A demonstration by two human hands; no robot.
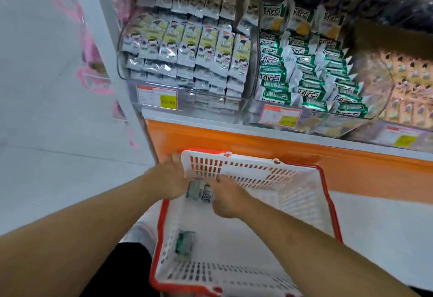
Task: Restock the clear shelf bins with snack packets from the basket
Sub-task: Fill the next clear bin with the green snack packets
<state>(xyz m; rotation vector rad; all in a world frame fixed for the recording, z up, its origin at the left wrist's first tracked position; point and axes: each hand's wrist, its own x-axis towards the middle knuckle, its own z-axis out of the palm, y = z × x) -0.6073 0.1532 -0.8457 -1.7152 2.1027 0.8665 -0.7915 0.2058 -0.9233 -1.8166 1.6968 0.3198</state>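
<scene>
A white basket with a red rim (304, 193) stands on the floor below the shelf. My left hand (172, 177) reaches over its far left corner, fingers near the rim. My right hand (228, 199) is inside the basket, and both hands close round a few green-and-white snack packets (200, 192) between them. One more green packet (185, 245) lies on the basket floor near the left wall. On the shelf above, a clear bin (311, 79) holds matching green packets. The clear bin to its left (185, 55) holds white-and-yellow packets.
An orange shelf base (257, 142) runs behind the basket. Price labels (157, 96) hang on the bin fronts. A bin of peach-coloured packets (405, 90) sits at the far right. Pale floor (58, 156) spreads to the left, with a pink item (93, 62) beside the shelf post.
</scene>
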